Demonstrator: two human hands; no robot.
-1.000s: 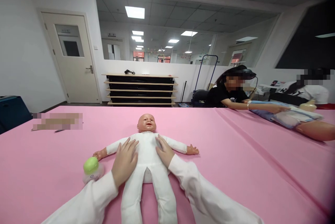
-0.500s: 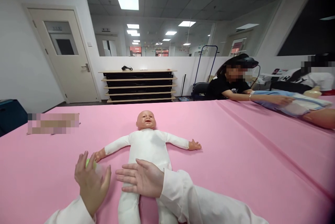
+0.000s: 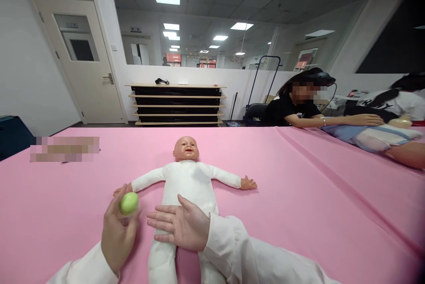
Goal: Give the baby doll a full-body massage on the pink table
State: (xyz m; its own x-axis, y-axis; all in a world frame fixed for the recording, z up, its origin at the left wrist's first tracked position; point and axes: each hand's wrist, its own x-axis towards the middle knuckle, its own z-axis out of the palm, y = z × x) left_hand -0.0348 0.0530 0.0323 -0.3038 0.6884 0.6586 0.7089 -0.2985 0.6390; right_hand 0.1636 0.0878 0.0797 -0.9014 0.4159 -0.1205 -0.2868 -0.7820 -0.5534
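A small bottle with a rounded light-green cap [image 3: 129, 203] is in my left hand [image 3: 117, 233], its cap toward the doll. Only a bit of its pale, see-through body shows; fingers and motion blur hide the rest. My right hand [image 3: 181, 224] is open, palm up and fingers stretched out to the left, over the lower belly and legs of a baby doll [image 3: 189, 184]. The doll lies on its back with both arms spread, a hard brown head and a white cloth body. Its hand on the left side is just behind my left hand.
A pink cloth [image 3: 299, 213] covers the table, with a long fold at the right. At the far right a person [image 3: 295, 102] leans over another, partly clothed doll [image 3: 361, 136]. A blurred-out patch [image 3: 64, 148] lies at the left. Black-and-wood shelves [image 3: 177, 105] stand behind.
My left hand has turned, so the green cap now shows between thumb and fingers. The right hand stays nearly still. The other person's hand has moved farther right.
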